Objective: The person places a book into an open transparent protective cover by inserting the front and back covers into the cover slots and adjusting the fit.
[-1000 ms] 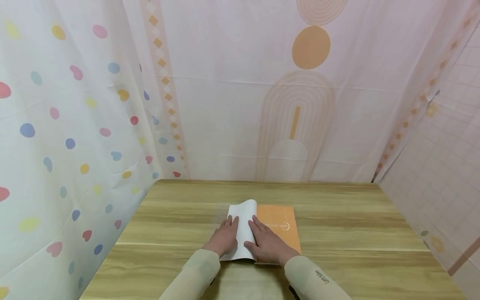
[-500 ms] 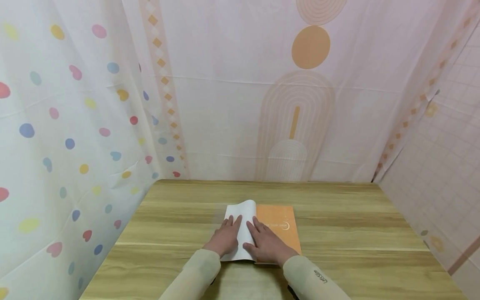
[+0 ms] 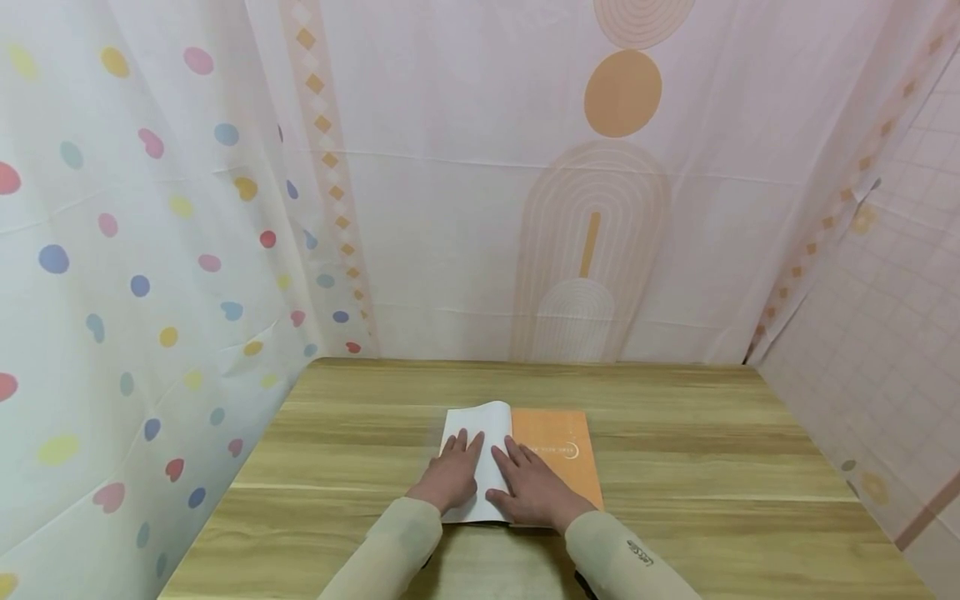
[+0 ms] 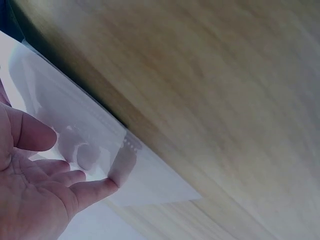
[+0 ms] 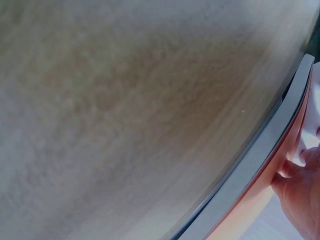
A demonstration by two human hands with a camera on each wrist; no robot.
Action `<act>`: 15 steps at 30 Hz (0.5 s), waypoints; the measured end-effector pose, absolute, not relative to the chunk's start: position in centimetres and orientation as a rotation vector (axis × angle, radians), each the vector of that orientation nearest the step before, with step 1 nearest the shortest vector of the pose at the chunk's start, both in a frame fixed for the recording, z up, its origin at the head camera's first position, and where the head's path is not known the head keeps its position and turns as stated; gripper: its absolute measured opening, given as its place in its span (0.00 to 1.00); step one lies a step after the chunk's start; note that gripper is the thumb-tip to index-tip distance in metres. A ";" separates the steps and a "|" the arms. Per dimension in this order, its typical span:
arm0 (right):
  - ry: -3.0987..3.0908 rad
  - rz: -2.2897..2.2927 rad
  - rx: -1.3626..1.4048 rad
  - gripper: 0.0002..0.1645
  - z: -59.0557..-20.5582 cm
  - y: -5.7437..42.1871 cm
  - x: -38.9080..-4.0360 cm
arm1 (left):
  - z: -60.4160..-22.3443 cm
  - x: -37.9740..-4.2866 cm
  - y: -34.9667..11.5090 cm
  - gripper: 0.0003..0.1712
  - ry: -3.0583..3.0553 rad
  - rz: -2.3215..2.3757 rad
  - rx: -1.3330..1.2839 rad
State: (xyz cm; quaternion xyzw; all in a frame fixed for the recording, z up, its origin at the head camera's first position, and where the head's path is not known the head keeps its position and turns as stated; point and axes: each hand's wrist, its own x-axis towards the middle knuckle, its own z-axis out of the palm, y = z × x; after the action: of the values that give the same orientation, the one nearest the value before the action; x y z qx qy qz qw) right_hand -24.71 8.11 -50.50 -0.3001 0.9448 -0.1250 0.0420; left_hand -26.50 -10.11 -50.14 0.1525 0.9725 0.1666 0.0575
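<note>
A book lies on the table, with a white page [image 3: 482, 419] on its left side and an orange page [image 3: 553, 427] with white print on its right. The left hand [image 3: 448, 478] presses flat on the white page, fingers spread and pointing away. In the left wrist view, a clear plastic sheet [image 4: 160, 187] reaches past the white page, with the little finger touching it. The right hand [image 3: 532, 490] rests across the orange page, fingertips at the fold between the pages. The right wrist view shows the book's thick edge [image 5: 260, 150] beside that hand.
The wood-grain table [image 3: 675, 450] extends on all sides of the book. A dotted curtain [image 3: 165, 217] hangs at the left, a patterned one [image 3: 450, 233] behind the table and a checked one [image 3: 892, 333] at the right.
The white page has spread a little to the left and lies flatter. The left hand's fingers have shifted slightly right on the page, while the right hand has barely moved.
</note>
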 end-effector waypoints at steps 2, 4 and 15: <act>2.893 -0.381 -0.918 0.43 -50.5 8.1 -24.7 | -50.2 -26.5 -10.1 0.39 2.948 0.505 0.457; 2.894 -0.378 -0.919 0.43 -50.5 8.0 -24.7 | -50.2 -26.5 -10.1 0.39 2.948 0.505 0.453; 2.891 -0.365 -0.922 0.43 -50.3 8.0 -24.7 | -49.9 -26.4 -9.9 0.39 2.932 0.505 0.442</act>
State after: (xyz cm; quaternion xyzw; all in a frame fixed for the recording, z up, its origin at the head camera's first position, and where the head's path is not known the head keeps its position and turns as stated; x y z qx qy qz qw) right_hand -24.74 7.96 -50.28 -0.3014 0.9450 -0.1194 0.0425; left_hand -26.41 -9.93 -49.90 0.1466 0.9726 0.1677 0.0669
